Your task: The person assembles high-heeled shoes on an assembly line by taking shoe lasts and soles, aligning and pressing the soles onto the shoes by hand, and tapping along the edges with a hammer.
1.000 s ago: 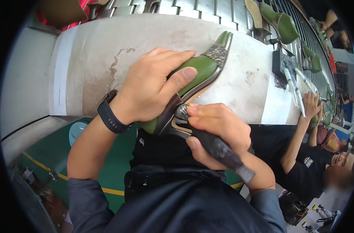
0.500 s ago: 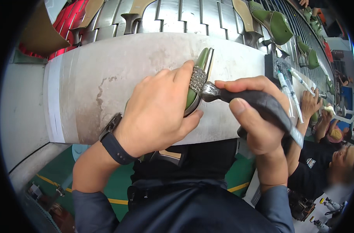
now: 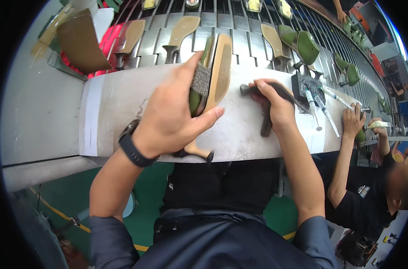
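My left hand is wrapped round a green high-heeled shoe with a glittery strap. The shoe is turned on its side, its tan sole facing right and its heel toward me by the bench's near edge. Part of the upper is hidden behind my fingers. To the right, apart from the shoe, my right hand is closed round a dark hammer. Its round striking face points left toward the sole.
Both hands are over a pale workbench. Beyond it, shoes stand on a slatted metal conveyor. A black block and several syringes lie at the right. A co-worker's hand is farther right, near another green shoe.
The hammer has moved away from the shoe, to the right. My left hand has turned the shoe so that its tan sole shows. The head view has shifted, with more conveyor visible.
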`<state>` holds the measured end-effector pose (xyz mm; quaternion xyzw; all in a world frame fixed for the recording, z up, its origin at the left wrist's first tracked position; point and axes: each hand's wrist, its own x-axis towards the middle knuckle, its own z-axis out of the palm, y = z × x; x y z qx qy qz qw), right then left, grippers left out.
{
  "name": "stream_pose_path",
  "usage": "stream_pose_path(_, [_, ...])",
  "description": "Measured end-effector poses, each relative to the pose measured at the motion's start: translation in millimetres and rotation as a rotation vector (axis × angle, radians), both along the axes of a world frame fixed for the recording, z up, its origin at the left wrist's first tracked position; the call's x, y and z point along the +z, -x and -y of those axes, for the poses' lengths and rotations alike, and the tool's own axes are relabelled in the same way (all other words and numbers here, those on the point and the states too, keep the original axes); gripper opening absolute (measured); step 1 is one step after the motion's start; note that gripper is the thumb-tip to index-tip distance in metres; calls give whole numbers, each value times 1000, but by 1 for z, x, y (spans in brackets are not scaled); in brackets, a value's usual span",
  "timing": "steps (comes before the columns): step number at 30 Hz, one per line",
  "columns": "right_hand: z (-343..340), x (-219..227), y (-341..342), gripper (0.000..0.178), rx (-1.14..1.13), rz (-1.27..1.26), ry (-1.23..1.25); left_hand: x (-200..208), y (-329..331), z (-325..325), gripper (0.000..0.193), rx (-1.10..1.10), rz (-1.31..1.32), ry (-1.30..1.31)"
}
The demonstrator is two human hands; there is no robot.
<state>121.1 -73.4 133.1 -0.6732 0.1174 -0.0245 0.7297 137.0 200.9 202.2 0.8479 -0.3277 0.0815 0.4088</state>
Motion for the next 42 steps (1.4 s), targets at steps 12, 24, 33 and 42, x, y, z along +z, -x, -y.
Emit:
stream_pose_path(12, [-43, 150, 99, 34, 261, 749, 26, 52, 42, 21, 90, -103, 70, 304])
stream_pose_path(24, [-60, 210, 89, 48, 325, 357, 401, 28, 60, 13, 81, -215, 279, 292])
stream_pose_path(33, [-83, 113, 150, 24, 509, 340, 55, -70, 125, -23, 89, 147, 665, 282])
stream_pose_path(42, [-103, -11, 162, 28, 69, -40, -301, -141, 112, -30, 46, 271, 597, 112])
